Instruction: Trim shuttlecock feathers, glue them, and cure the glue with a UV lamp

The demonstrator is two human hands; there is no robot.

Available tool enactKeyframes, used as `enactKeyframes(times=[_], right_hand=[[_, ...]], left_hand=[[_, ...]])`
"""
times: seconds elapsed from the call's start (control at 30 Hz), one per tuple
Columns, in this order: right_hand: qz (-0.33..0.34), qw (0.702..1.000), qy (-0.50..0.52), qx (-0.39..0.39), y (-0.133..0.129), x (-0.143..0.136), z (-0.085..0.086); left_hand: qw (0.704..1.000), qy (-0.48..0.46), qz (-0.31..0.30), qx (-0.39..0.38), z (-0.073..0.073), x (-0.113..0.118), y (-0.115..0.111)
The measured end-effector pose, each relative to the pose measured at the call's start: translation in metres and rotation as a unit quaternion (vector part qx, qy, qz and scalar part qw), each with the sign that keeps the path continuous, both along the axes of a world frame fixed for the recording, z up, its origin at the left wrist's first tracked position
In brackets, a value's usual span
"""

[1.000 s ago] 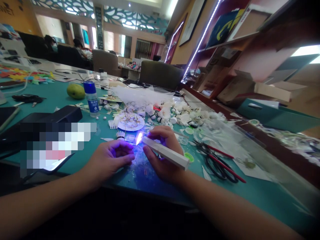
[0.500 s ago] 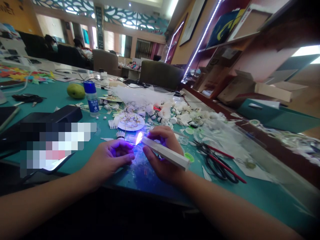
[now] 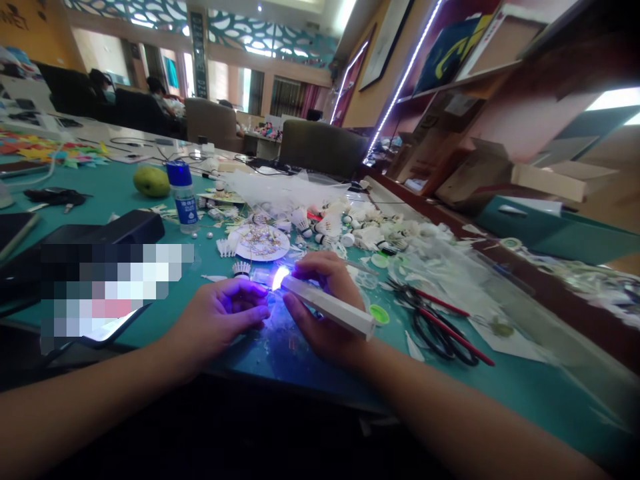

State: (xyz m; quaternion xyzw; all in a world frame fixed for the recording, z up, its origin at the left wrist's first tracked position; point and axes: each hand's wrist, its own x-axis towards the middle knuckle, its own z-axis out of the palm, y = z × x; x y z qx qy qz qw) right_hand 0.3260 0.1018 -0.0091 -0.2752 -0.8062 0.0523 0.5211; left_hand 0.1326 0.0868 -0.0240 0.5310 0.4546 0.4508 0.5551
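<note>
My right hand (image 3: pixel 330 307) is closed around a white, bar-shaped UV lamp (image 3: pixel 333 308), whose lit end throws bright violet light to the left. Facing it, my left hand (image 3: pixel 227 313) has thumb and fingers pinched together in that glow; glare hides what the fingertips hold, though something small and bright (image 3: pixel 280 277) shows between the hands. Just beyond my left fingers stands a cut shuttlecock base (image 3: pixel 241 269). Behind both hands, a white paper plate (image 3: pixel 262 243) carries thin gold-coloured bits.
A blue-capped glue bottle (image 3: pixel 183 200) and a green mango (image 3: pixel 151 182) stand at the back left. Shuttlecocks (image 3: pixel 327 223) heap behind the plate. Black-handled scissors (image 3: pixel 440 333) and red-handled pliers (image 3: pixel 453 337) lie to the right. A lit phone (image 3: pixel 117 327), partly pixelated, lies at the left.
My right hand has shifted the lamp very slightly left, with its rear end a little lower. My left hand stays in the same place.
</note>
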Motion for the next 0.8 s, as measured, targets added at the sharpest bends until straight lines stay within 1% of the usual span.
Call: enactKeyframes(times=[0.17, 0.37, 0.47, 0.6, 0.8], right_hand=[[-0.004, 1.0, -0.006, 0.011, 0.0008, -0.0005, 0.0001], [-0.016, 1.0, -0.002, 0.011, -0.0001, -0.0012, 0.0006], [-0.014, 1.0, -0.006, 0.007, -0.0007, -0.0007, 0.0009], [-0.01, 1.0, -0.013, 0.007, -0.0009, 0.0001, 0.0008], [-0.014, 1.0, -0.008, 0.003, -0.0009, -0.0004, 0.0001]], left_hand=[[1.0, 0.008, -0.017, 0.017, 0.0008, 0.0001, -0.001], [0.999, 0.002, -0.003, 0.043, 0.0018, 0.0026, -0.0039], [0.999, 0.003, -0.005, 0.031, 0.0019, 0.0023, -0.0038], [1.0, -0.007, 0.014, -0.003, 0.0019, 0.0022, -0.0022], [1.0, -0.005, 0.004, 0.002, 0.0024, 0.0011, -0.0019]])
